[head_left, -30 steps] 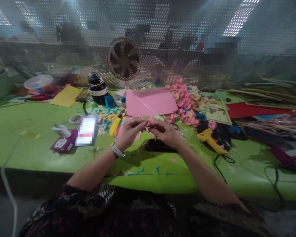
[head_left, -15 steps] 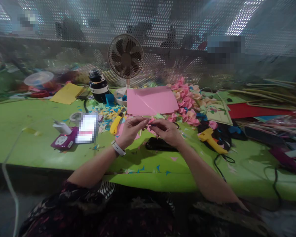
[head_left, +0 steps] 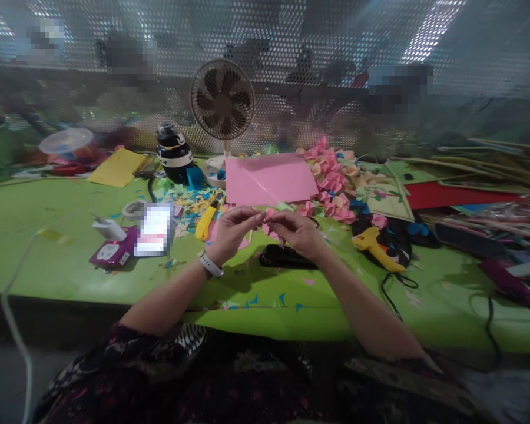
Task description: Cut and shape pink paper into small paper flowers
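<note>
Both hands meet above the green tabletop (head_left: 48,259), pinching a small folded piece of pink paper (head_left: 268,219) between their fingertips — the left hand (head_left: 232,232), with a white band at the wrist, closes thumb and forefinger on one end, while the right hand (head_left: 298,232) grips the other. The paper is held clear of the surface, in front of a flat pink paper sheet (head_left: 269,179).

Just below the right hand lies a black oblong case (head_left: 285,257); beside the left hand rests a yellow-handled utility knife (head_left: 205,221) among a scatter of coloured paper scraps (head_left: 188,203). Further left sit a purple device (head_left: 112,253) and a blurred phone screen (head_left: 154,229). To the right, a yellow glue gun (head_left: 373,247) lies near a heap of pink and peach paper flowers (head_left: 333,182). A small beige desk fan (head_left: 222,100) and a black-and-white lidded jug (head_left: 173,154) stand at the back.

No writing or label can be read anywhere — the view is too soft. Compared with half a second ago, the hands hold much the same pinch, sitting marginally higher in the view.
</note>
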`<action>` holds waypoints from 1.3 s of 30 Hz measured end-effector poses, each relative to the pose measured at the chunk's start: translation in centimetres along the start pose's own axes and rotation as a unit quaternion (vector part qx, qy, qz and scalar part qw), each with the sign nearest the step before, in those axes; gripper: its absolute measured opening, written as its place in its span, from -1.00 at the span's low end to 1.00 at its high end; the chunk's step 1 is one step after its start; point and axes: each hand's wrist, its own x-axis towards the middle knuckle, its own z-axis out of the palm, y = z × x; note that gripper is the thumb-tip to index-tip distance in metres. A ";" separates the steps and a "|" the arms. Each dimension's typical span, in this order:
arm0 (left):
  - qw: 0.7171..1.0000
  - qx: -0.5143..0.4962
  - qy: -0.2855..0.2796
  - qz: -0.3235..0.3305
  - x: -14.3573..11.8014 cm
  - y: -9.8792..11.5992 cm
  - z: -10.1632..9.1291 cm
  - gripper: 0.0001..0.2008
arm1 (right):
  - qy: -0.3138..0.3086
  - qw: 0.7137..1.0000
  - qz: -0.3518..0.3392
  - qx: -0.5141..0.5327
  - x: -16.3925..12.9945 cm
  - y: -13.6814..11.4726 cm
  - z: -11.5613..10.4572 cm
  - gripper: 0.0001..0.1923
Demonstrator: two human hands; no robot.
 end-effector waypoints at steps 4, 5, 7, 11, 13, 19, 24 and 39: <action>1.000 -0.014 -0.022 -0.015 0.0 0.3 0.2 -0.79 | -0.006 1.000 -0.001 -0.013 -0.1 -0.2 0.1 -0.73; 1.000 -0.019 -0.019 -0.013 0.0 0.3 0.3 -0.79 | -0.007 1.000 0.000 -0.017 -0.1 -0.3 0.1 -0.72; 1.000 -0.023 -0.010 -0.008 -0.1 0.3 0.3 -0.79 | -0.009 1.000 0.003 -0.018 0.0 -0.4 0.1 -0.71; 1.000 -0.012 -0.017 -0.010 -0.1 0.0 0.0 -0.82 | 0.000 1.000 0.019 -0.001 0.0 -0.2 0.1 -0.69; 1.000 -0.012 -0.016 -0.011 -0.1 0.0 0.0 -0.83 | 0.004 1.000 0.026 0.007 0.0 -0.2 0.1 -0.68; 0.999 -0.036 0.000 0.011 0.0 0.1 0.2 -0.83 | -0.002 1.000 0.024 0.015 -0.1 -0.4 0.4 -0.68; 0.999 -0.037 0.010 0.014 0.0 -0.1 0.2 -0.80 | -0.002 1.000 0.022 0.013 0.0 -0.5 0.3 -0.67; 0.999 -0.046 0.010 0.003 0.1 -0.3 0.0 -0.83 | 0.000 1.000 0.021 0.014 0.0 -0.3 0.3 -0.68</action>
